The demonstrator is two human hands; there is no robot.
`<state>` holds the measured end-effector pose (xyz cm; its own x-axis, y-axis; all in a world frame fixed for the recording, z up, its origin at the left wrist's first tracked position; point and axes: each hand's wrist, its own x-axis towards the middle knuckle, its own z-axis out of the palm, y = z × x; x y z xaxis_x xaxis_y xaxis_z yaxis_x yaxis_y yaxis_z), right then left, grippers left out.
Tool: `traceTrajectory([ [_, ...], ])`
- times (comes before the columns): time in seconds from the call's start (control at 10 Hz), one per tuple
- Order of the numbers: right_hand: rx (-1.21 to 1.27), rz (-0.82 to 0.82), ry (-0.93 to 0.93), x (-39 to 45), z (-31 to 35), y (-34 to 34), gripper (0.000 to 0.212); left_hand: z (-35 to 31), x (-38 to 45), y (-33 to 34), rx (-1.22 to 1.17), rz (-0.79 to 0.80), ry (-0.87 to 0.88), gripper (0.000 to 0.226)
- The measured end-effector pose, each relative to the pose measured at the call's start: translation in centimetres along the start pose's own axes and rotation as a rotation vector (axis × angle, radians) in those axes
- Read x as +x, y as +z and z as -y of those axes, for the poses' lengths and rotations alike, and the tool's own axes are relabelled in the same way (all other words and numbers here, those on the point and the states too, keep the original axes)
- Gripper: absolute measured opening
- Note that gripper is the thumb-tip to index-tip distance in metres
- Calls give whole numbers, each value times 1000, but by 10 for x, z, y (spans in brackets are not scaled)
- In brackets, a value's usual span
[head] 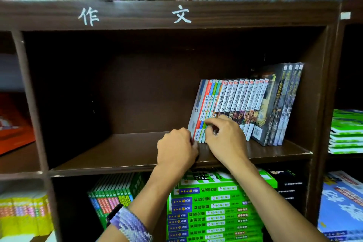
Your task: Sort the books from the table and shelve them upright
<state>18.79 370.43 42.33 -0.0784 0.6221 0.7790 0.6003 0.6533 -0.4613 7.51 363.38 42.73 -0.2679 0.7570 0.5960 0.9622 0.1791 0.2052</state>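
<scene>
A row of books (245,104) stands leaning to the right on the dark wooden shelf (117,153), filling its right part. The leftmost ones are thin books (204,104) with white, red, blue and green spines. Numbered comic volumes follow, then several taller dark books (282,104) at the far right. My left hand (176,147) is closed at the bottom corner of the leftmost thin book. My right hand (224,135) pinches the lower edges of the thin books beside it. Both hands hide the feet of those books.
The left half of this shelf compartment holds nothing. Below it lie stacks of green books (212,208) and a standing row of green books (114,192). More green stacks (345,131) sit in the right compartment, and a red book (13,124) lies at the left.
</scene>
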Motion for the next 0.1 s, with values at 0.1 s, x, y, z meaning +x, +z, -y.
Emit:
traceTrajectory([
  [0.1, 171, -15, -12, -4, 0, -9, 29, 9, -17, -5, -251, 25, 12, 32],
])
